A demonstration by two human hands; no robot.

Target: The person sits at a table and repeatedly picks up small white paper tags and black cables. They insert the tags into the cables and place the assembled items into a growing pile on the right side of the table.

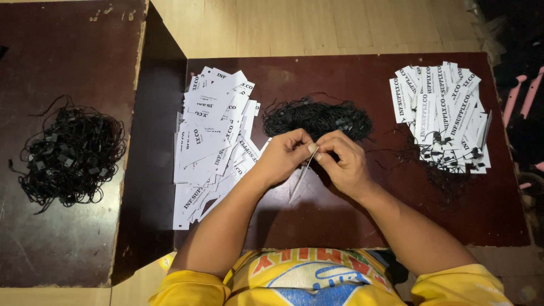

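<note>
My left hand [282, 156] and my right hand [341, 160] meet over the middle of a dark brown table [362, 218]. Together they pinch a narrow white paper tag [301, 177] held edge-on, its lower end pointing toward me. A thin black string seems to run between my fingertips, though it is too small to be sure. Just beyond my hands lies a heap of black strings [317, 118]. A spread pile of white printed tags [212, 141] lies to the left of my left hand.
At the table's right end lies a pile of white tags with black strings attached [445, 116]. A second dark table [68, 238] on the left carries another tangle of black strings [71, 153]. Wooden floor shows beyond; dark and pink objects sit at the far right.
</note>
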